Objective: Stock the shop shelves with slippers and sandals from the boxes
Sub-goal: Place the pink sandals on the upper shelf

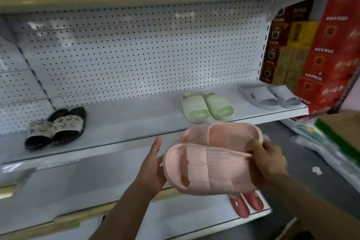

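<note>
Both hands hold a pink pair [210, 167] in front of the shelf [120, 128]. The slippers lie with long axes left-right, side by side. Right hand [266, 163] fingers curl over their right ends; left hand [153, 169] fingers, nearly straight, press the left end.

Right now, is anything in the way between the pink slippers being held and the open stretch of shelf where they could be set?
Nothing visible. The pink slippers, held by the left hand and right hand, hang just in front of the shelf. The stretch between the black beaded sandals and the green slippers is bare.
</note>
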